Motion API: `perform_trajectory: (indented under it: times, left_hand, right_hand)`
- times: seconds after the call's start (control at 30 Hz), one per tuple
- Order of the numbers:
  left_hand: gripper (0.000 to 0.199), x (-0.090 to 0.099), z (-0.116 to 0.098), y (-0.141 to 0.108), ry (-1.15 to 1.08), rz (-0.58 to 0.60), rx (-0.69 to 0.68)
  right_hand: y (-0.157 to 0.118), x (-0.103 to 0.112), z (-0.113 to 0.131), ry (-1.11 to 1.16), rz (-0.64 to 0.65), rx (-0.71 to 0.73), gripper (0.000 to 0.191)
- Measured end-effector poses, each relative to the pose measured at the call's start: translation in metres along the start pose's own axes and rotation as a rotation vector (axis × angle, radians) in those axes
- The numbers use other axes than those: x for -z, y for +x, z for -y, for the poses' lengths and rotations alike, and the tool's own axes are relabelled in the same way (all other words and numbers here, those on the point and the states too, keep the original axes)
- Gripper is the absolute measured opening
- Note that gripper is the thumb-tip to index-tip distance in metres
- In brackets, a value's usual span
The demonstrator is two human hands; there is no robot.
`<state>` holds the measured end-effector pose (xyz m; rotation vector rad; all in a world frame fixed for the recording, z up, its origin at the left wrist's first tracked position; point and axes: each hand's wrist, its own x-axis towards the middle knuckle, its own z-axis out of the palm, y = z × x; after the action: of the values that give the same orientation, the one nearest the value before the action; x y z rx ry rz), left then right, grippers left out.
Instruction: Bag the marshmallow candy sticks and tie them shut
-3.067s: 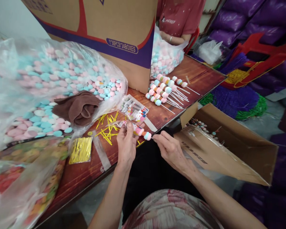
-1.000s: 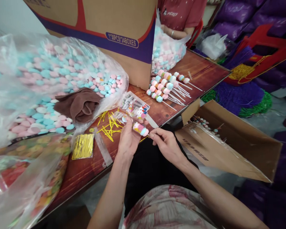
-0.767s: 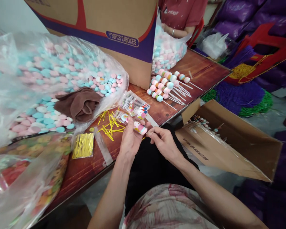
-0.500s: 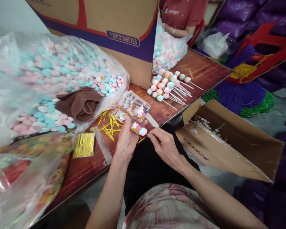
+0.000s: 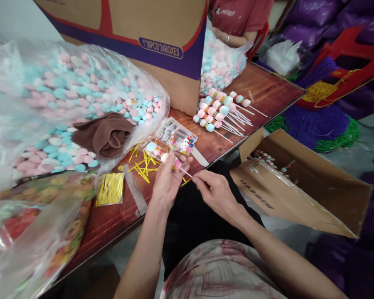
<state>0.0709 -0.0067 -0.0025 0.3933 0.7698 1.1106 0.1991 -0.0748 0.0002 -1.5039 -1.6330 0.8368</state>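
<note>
Bagging step, looks like: your left hand (image 5: 166,182) grips the sleeved marshmallow skewer (image 5: 163,156), right hand (image 5: 216,193) pinches its stick. Next you'd probably need a yellow twist tie (image 5: 142,170) just beside the skewer.

A dark wood-grain table (image 5: 262,89) carries everything. Just beyond the grip lie loose gold twist ties (image 5: 143,164) and printed sleeves (image 5: 177,139); left of it, a bundled pack of gold ties (image 5: 109,189). Farther left sits a bag of marshmallows (image 5: 65,112) with a brown cloth (image 5: 102,137), perhaps resting inside. Beyond-right lie finished marshmallow skewers (image 5: 220,114) beside a cardboard carton (image 5: 156,45).
</note>
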Motion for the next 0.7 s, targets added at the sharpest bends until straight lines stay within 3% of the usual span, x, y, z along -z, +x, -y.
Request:
perform_trajectory:
  times: [0.1,0.2,0.37,0.7]
  left_hand:
    - [0.023,0.003,0.001,-0.002,0.018,0.015,0.014]
    - [0.022,0.001,0.006,-0.007,0.004,0.063,0.025]
    - [0.023,-0.002,0.009,-0.015,0.013,0.083,-0.004]
    - [0.036,0.000,0.012,-0.019,0.165,0.154,0.045]
  right_hand:
    - [-0.008,0.005,-0.004,0.273,0.125,-0.134,0.026]
    - [-0.011,-0.005,-0.005,0.435,0.062,-0.189,0.026]
    - [-0.010,-0.021,0.001,0.477,-0.027,-0.197,0.025]
    - [0.010,-0.024,0.014,0.525,-0.113,-0.140,0.028]
